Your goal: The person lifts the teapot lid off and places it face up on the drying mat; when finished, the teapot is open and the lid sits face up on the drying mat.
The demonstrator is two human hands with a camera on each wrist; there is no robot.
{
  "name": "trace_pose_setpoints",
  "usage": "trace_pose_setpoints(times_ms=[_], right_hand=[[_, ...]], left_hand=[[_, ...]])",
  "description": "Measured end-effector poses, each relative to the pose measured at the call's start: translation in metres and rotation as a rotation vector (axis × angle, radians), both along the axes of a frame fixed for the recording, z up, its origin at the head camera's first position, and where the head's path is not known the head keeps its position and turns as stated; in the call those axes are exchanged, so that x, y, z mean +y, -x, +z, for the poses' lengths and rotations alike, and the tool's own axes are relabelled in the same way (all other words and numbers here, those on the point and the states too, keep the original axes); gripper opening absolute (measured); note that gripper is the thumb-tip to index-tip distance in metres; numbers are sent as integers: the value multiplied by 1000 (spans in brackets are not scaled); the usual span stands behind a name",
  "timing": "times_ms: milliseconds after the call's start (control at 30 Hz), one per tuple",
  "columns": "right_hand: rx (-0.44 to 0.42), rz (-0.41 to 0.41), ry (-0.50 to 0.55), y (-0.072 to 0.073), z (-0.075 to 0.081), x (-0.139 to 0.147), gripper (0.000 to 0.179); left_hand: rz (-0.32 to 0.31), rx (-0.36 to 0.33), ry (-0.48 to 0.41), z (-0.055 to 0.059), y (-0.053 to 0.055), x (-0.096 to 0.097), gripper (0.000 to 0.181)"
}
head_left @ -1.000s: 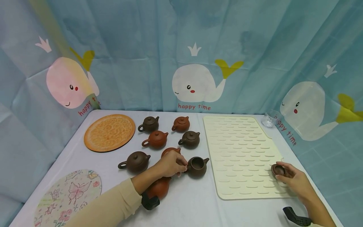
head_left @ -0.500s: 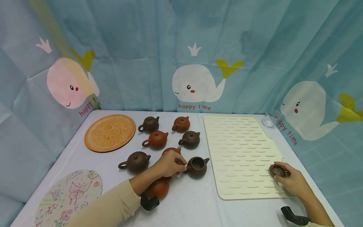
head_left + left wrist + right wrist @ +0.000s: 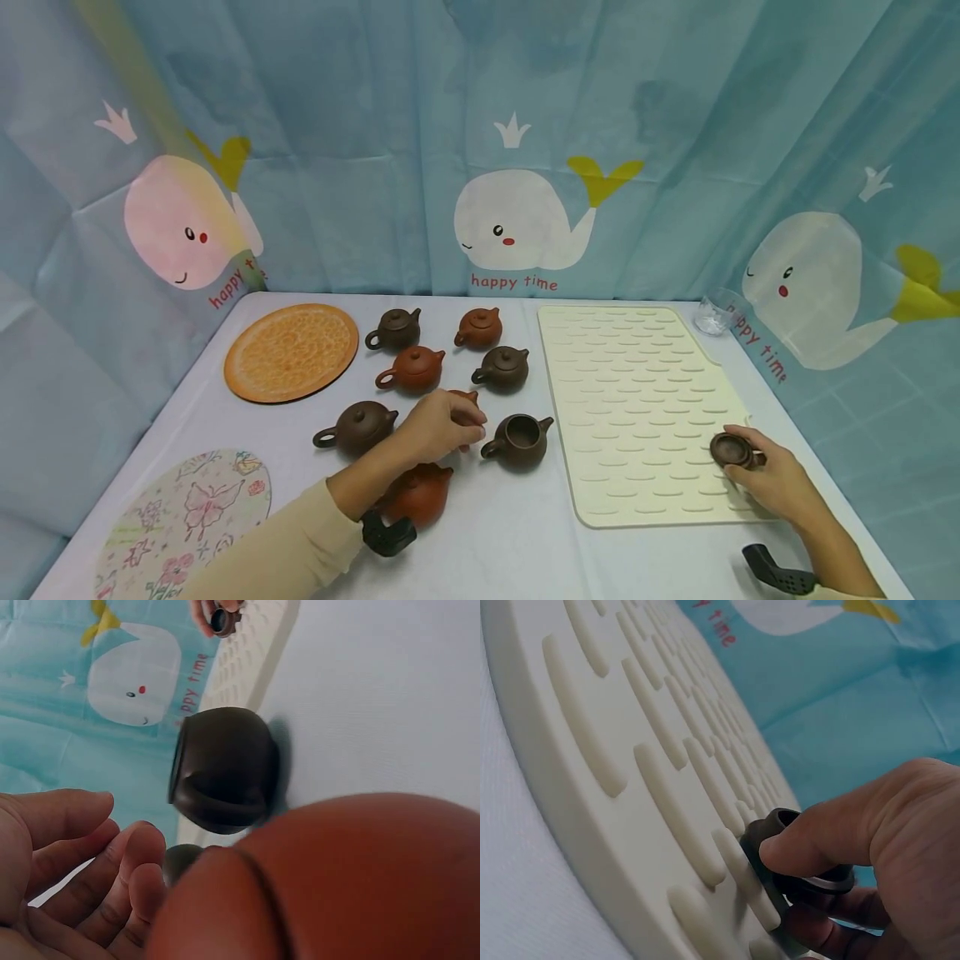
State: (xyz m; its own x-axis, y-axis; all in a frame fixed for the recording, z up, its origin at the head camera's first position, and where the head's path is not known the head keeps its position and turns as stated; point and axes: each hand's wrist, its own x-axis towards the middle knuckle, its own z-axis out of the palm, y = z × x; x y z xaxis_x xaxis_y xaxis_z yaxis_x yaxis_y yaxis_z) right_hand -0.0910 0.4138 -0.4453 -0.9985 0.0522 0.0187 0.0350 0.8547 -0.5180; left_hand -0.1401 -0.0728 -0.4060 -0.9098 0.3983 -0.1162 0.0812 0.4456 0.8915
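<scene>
In the head view my left hand (image 3: 442,429) hovers just left of a lidless dark brown teapot (image 3: 522,442). Its fingers are loosely bent, hold nothing, and are apart from the teapot's handle. A reddish teapot (image 3: 422,498) sits below my left wrist and fills the lower right of the left wrist view. Another reddish teapot (image 3: 467,397) is partly hidden behind the hand. Over the right side of a cream ridged mat (image 3: 622,417), my right hand (image 3: 776,475) pinches a small dark brown teapot lid (image 3: 731,450) between thumb and fingers, hollow side facing up.
Several lidded teapots stand around, including a dark one (image 3: 363,429) at left and a reddish one (image 3: 415,369) behind. A round orange-brown mat (image 3: 292,352), a patterned round mat (image 3: 187,525) and a clear glass (image 3: 712,315) lie towards the table's edges.
My left hand has let go of the dark teapot's handle and drawn slightly left. My right hand has moved a little left with the lid, whose hollow side now turns more upward.
</scene>
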Motion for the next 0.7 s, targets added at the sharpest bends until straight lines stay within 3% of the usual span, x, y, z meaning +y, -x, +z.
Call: trace_pose_setpoints(times_ms=[267, 467, 700], right_hand=[[29, 21, 56, -5, 11, 3, 63], [35, 16, 92, -8, 22, 4, 62], [63, -2, 76, -10, 30, 0, 63]], left_hand=[[76, 36, -44, 17, -10, -14, 9], [167, 104, -1, 28, -19, -29, 12], [185, 163, -52, 37, -33, -49, 17]])
